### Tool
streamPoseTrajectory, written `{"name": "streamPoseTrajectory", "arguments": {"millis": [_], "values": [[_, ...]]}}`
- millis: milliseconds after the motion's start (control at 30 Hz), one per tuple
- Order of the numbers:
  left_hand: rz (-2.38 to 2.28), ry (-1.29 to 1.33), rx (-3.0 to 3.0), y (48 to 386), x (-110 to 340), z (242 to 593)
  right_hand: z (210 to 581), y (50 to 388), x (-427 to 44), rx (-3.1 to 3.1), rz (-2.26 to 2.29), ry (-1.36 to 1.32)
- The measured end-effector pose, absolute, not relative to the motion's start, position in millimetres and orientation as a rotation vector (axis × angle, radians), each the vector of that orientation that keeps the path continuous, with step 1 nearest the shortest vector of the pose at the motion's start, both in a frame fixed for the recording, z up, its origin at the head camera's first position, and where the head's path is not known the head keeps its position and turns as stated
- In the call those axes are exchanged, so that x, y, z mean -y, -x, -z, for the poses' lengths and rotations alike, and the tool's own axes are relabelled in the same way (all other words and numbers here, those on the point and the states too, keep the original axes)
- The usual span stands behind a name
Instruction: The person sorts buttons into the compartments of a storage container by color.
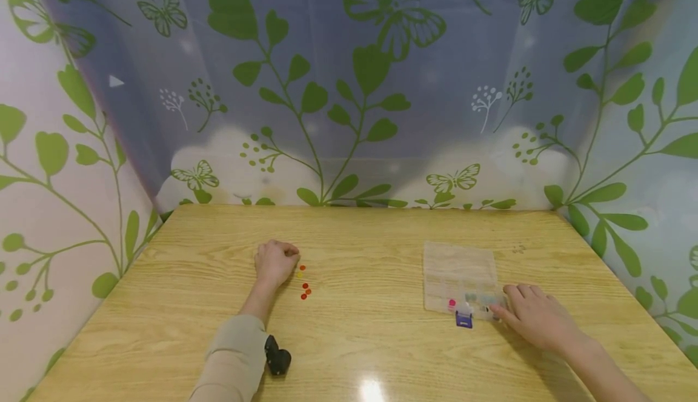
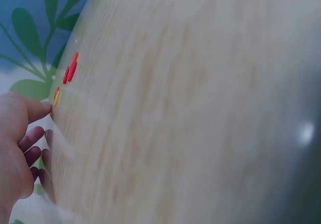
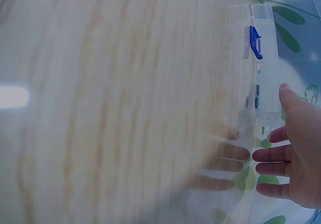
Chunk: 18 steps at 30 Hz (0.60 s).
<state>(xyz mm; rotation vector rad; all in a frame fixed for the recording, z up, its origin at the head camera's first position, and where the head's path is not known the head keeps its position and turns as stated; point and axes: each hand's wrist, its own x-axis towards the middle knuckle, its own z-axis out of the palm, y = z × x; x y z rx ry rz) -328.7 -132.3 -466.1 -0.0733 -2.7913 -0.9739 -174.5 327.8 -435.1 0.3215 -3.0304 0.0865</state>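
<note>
My left hand [image 1: 276, 262] rests on the wooden table with its fingers bent, beside several small round discs [image 1: 305, 285] in red, orange and yellow. In the left wrist view a fingertip comes down by the yellow disc [image 2: 57, 98]; whether anything is pinched there is hidden. On the right lies a clear plastic compartment box [image 1: 460, 262] with its lid folded back and a blue-purple latch [image 1: 464, 320] at the front. Small pieces sit in it, one of them pink [image 1: 452, 303]. My right hand [image 1: 537, 317] is at the box's right end, fingers straight, thumb over its edge.
Several tiny pieces [image 1: 518, 248] lie behind the box at the right. A black device [image 1: 278, 356] is by the left sleeve. A patterned curtain [image 1: 327, 117] stands along the back and both sides of the table [image 1: 371, 341].
</note>
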Motion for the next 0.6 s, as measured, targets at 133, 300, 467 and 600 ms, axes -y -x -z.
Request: {"name": "streamPoseTrajectory", "arguments": {"millis": [133, 300, 467, 600], "values": [[0.961, 0.069, 2.800, 328.9, 131.2, 464.5, 436.3, 174.7, -328.2, 3.028, -0.092, -0.322], [0.982, 0.060, 2.830, 329.3, 130.2, 462.2, 436.7, 173.1, -327.2, 3.018, -0.109, -0.322], [1.005, 0.069, 2.829, 330.0, 130.1, 462.4, 436.3, 172.8, -327.1, 3.025, -0.129, -0.328], [1.010, 0.092, 2.809, 330.1, 131.3, 462.7, 435.8, 172.5, -326.8, 3.016, -0.132, -0.325]]}}
